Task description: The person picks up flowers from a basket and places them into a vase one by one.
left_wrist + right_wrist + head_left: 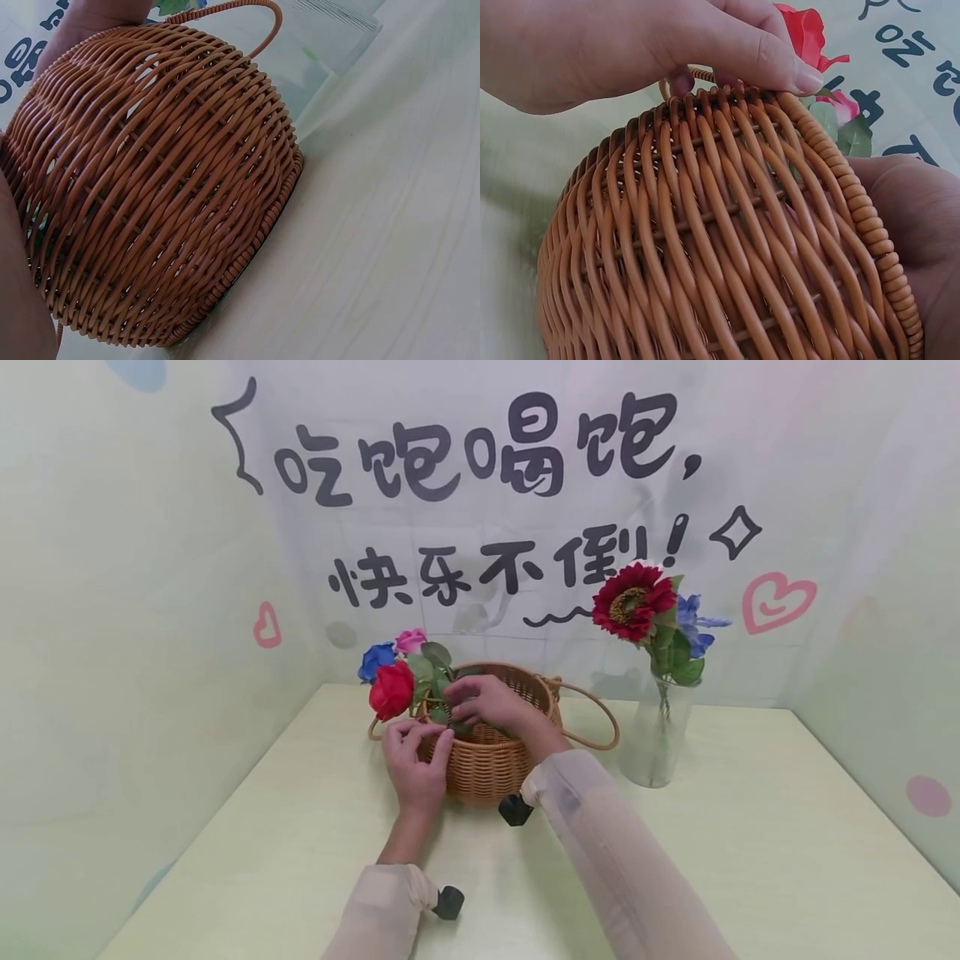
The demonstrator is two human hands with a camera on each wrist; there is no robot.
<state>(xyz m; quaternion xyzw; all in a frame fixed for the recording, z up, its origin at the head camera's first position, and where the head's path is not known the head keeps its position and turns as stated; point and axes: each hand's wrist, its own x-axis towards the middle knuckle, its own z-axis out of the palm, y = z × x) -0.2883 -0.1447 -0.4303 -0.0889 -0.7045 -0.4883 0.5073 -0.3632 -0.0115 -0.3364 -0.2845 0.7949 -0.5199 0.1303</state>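
A brown wicker basket [491,768] stands on the table, with a red rose [392,690], a blue rose [377,662] and a pink rose [410,641] leaning out over its left rim. My left hand [415,768] grips the basket's near-left rim, its thumb lying along the edge in the right wrist view. Reaching over the rim, my right hand [487,702] has its bent fingers among the green leaves [437,668] inside the basket. Whether those fingers pinch a stem is hidden. In the left wrist view, the basket's woven wall [165,172] covers most of the flowers.
Right of the basket, a clear glass vase [652,752] holds a dark red flower [633,602] and blue flowers [696,625]. The basket's looped handle [600,718] sticks out toward the vase. Behind the table [750,860] hangs a printed white backdrop [480,518].
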